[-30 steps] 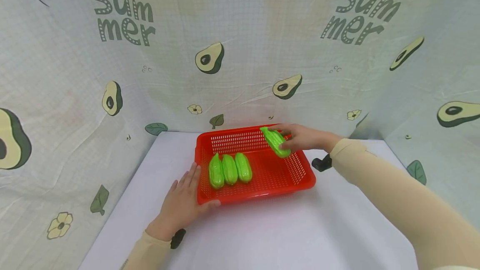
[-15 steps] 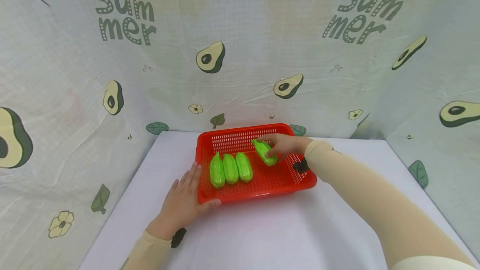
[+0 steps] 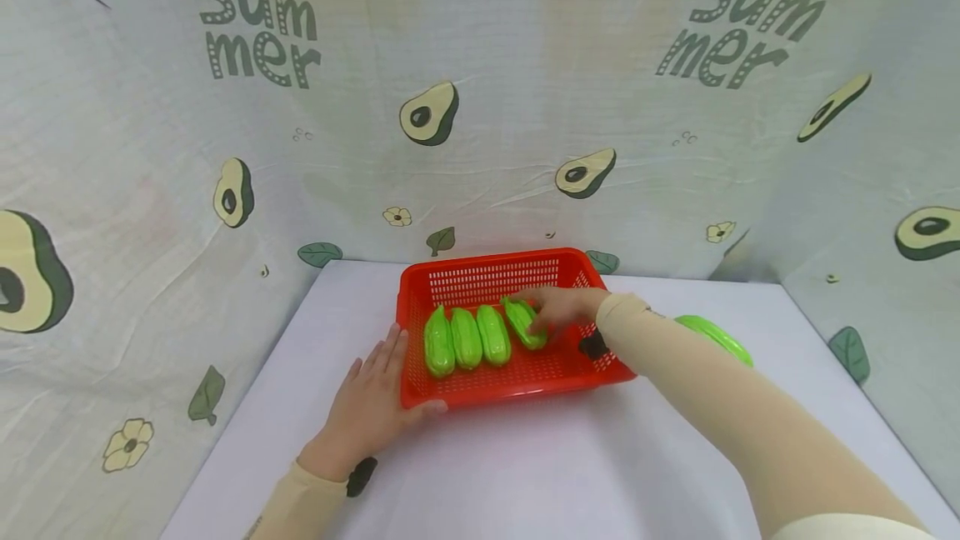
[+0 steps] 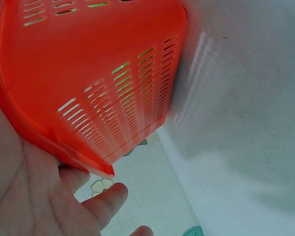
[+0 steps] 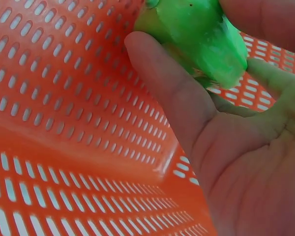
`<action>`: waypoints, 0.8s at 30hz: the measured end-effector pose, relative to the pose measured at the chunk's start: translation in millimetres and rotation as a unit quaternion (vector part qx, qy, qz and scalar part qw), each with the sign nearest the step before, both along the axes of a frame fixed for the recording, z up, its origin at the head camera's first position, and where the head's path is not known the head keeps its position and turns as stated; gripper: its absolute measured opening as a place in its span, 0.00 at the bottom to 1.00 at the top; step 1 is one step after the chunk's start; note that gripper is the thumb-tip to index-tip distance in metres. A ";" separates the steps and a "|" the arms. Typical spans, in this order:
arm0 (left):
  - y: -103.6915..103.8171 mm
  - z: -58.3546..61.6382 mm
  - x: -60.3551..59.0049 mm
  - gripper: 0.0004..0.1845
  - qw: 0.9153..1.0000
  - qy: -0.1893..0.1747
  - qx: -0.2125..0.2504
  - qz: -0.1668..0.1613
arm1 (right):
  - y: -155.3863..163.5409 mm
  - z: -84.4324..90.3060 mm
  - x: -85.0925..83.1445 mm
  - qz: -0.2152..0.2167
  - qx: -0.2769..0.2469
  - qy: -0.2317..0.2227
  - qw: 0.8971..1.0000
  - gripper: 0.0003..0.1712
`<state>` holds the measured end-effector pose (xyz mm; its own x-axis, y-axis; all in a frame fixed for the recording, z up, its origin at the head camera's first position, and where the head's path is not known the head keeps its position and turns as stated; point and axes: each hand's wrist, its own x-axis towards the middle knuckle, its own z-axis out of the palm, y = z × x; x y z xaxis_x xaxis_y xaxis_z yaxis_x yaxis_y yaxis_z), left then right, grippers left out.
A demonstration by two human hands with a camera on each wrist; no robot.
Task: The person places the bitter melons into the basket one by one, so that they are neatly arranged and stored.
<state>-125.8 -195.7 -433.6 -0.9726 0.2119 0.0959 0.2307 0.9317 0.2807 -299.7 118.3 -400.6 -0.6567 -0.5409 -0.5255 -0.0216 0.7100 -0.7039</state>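
Three bright green bitter melons point(image 3: 467, 338), ridged and glossy, lie side by side in the left part of a red perforated basket point(image 3: 517, 392). My right hand point(image 3: 564, 307) is inside the basket and grips a fourth, the held bitter melon point(image 3: 525, 325), low over the basket floor beside the row. In the right wrist view its thumb and fingers stand on either side of the held bitter melon point(image 5: 196, 37). My left hand point(image 3: 367, 407) rests against the basket's left end, fingers stretched along the rim and thumb at the front corner. The left wrist view shows the basket rim point(image 4: 44, 140) against its palm.
Another green vegetable point(image 3: 716, 338) lies on the white table point(image 3: 525, 473) right of the basket, partly behind my right sleeve point(image 3: 705, 398). A printed cloth point(image 3: 495, 123) with avocados encloses the table at the back and sides.
My right hand has carried its bitter melon left and down from the basket's back right rim to beside the other three. The vegetable on the right has come into view. My left hand stays put.
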 end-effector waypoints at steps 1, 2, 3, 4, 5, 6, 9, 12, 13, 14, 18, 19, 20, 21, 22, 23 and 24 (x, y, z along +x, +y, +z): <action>0.3 0.2 0.1 0.63 1.000 0.001 -0.001 0.000 | -0.4 -1.0 -0.2 0.005 0.006 0.005 1.000 0.42; 0.5 0.5 0.1 0.63 1.000 0.001 -0.001 0.001 | -1.0 -1.9 -0.2 0.010 0.011 0.009 1.000 0.42; 0.7 0.8 0.2 0.63 1.000 0.001 -0.001 0.001 | -1.6 -2.7 -0.1 0.015 0.015 0.013 1.000 0.42; 0.8 1.2 0.3 0.63 1.000 0.001 -0.001 0.000 | -2.2 -3.4 0.2 0.022 0.021 0.021 0.999 0.42; 0.9 1.5 0.3 0.63 1.000 0.000 -0.002 0.000 | -2.7 -4.1 0.6 0.029 0.026 0.027 0.999 0.42; 1.0 1.8 0.4 0.63 1.000 0.000 -0.003 0.000 | -3.3 -4.5 1.0 0.036 0.031 0.034 0.998 0.41; 1.3 2.7 0.6 0.63 1.000 -0.001 -0.001 0.001 | -5.0 -5.5 2.4 0.046 0.039 0.046 0.997 0.41; 1.8 2.8 1.1 0.63 1.000 -0.001 0.000 0.000 | -5.6 -5.7 3.5 0.054 0.043 0.057 0.996 0.41; 1.7 2.6 1.2 0.63 1.000 -0.001 -0.001 0.000 | -5.8 -5.9 3.6 0.058 0.043 0.063 0.995 0.41; 1.6 2.2 1.2 0.63 1.000 0.000 -0.002 0.000 | -6.0 -6.0 3.4 0.063 0.043 0.069 0.995 0.41; 1.0 1.4 1.4 0.64 1.000 0.001 -0.006 -0.002 | -6.5 -5.0 4.1 0.074 0.045 0.085 0.993 0.41; 0.9 1.4 1.4 0.64 1.000 0.001 -0.005 -0.002 | -6.7 -5.1 4.2 0.075 0.046 0.087 0.992 0.41; 0.9 1.4 1.4 0.64 1.000 0.002 -0.006 -0.003 | -6.7 -5.2 4.2 0.076 0.047 0.089 0.992 0.42; 1.0 1.4 1.4 0.63 1.000 0.002 -0.006 -0.003 | -6.9 -5.2 4.4 0.076 0.048 0.091 0.992 0.42; 1.1 1.7 1.5 0.63 1.000 0.002 -0.006 -0.003 | -7.0 -5.6 4.3 0.077 0.050 0.094 0.991 0.42; 1.1 1.6 1.5 0.63 1.000 0.002 -0.005 -0.003 | -7.1 -6.0 4.2 0.078 0.050 0.097 0.991 0.42; 1.1 1.4 1.6 0.63 1.000 0.002 -0.004 -0.003 | -7.2 -6.6 3.8 0.079 0.050 0.098 0.991 0.42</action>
<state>-124.2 -194.5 -432.2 -0.9708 0.2188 0.0987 0.2379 0.9325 0.2718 -295.9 111.1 -407.2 -0.6633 -0.5961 -0.4525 -0.2670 0.7534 -0.6010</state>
